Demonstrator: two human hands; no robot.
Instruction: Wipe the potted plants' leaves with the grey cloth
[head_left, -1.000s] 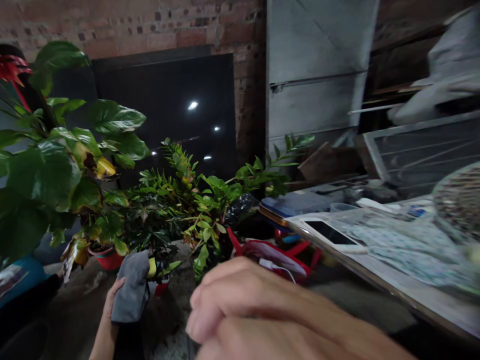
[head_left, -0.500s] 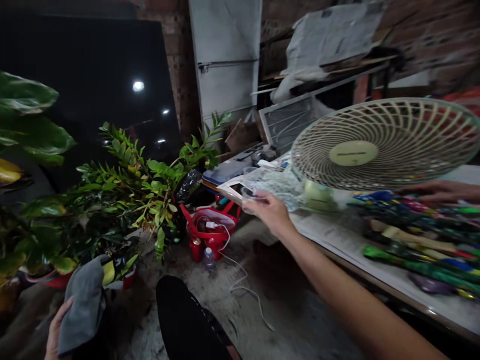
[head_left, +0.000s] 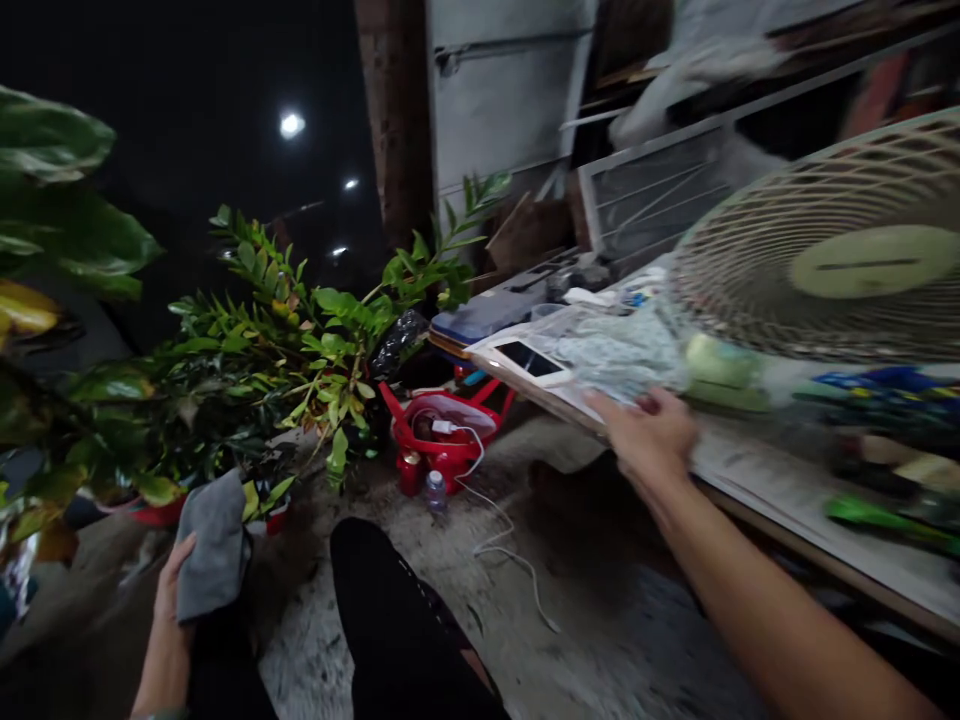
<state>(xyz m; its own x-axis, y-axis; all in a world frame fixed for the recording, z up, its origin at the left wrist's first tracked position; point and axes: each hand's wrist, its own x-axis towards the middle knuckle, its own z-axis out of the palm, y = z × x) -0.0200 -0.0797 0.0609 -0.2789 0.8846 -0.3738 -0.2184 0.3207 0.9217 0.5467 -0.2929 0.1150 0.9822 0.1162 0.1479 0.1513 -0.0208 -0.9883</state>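
Note:
At the lower left, my left hand (head_left: 174, 590) grips a folded grey cloth (head_left: 211, 545) beside the potted plants. My right hand (head_left: 652, 435) is over the front edge of the table (head_left: 787, 480), its fingers curled and blurred; whether anything is between them cannot be made out. Left of this hand, a white phone with a dark screen (head_left: 531, 360) lies on the table's corner. Crumpled pale plastic (head_left: 622, 345) lies just behind the fingers.
A fan (head_left: 840, 250) stands on the table, near colourful wrapped bundles (head_left: 892, 510). Leafy plants (head_left: 300, 350) fill the left. On the floor are a red bag (head_left: 442, 460), a small bottle (head_left: 436, 492) and a white cable (head_left: 510, 530).
My right hand has moved right along the table edge, away from the corner where the phone now shows fully. The view has shifted; the other person's hand has left view.

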